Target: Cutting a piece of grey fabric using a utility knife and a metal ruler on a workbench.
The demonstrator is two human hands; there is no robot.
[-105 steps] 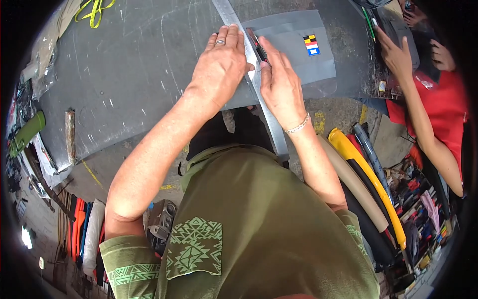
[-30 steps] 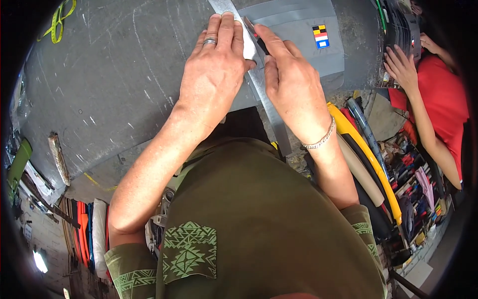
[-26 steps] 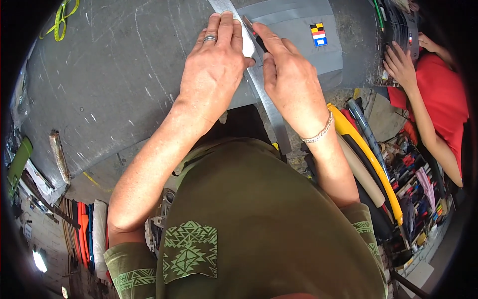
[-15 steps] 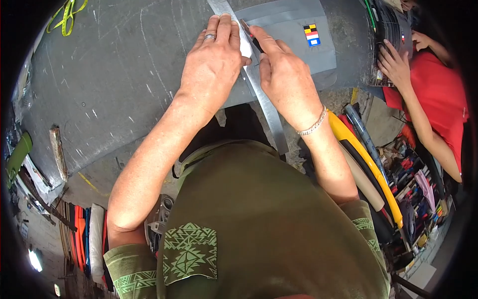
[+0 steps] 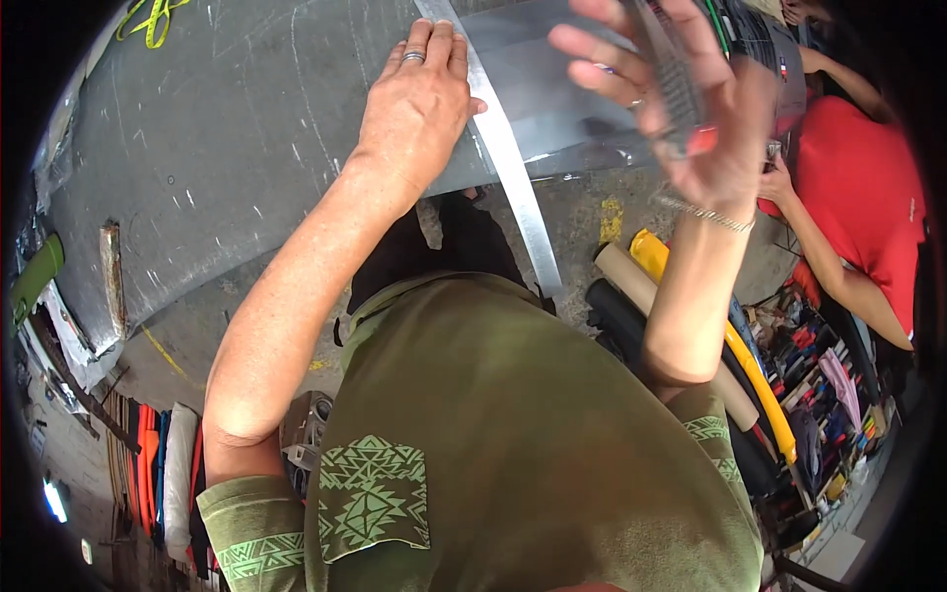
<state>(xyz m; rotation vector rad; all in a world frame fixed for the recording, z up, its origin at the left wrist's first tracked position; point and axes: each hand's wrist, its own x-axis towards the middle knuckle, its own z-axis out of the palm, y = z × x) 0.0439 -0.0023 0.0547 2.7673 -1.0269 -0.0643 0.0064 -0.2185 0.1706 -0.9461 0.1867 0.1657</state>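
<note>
My left hand [image 5: 419,113] lies flat near the upper edge of a long metal ruler [image 5: 511,168], its fingers stretched out and the fingertips at the strip's edge. The ruler slants across the dark grey tabletop [image 5: 227,138] and juts past its near edge. Up to the right, my right hand [image 5: 728,133] is raised with the palm turned up, smeared by motion. Across it lies a dark cutter knife [image 5: 671,74] with a red end, its blade not clearly visible. Below that hand, a smooth grey sheet [image 5: 552,89] is blurred on the table.
A yellow tape measure [image 5: 153,22] lies at the far left of the scratched table. At right, a person in a red shirt [image 5: 853,197] works close by. Rolls of material, including a yellow one [image 5: 764,380], lean beside a crowded shelf [image 5: 814,370].
My right hand has lifted off the ruler's edge, moved right with the cutter knife and turned palm up. My left hand stays on the ruler. The sheet's colourful sticker is no longer visible.
</note>
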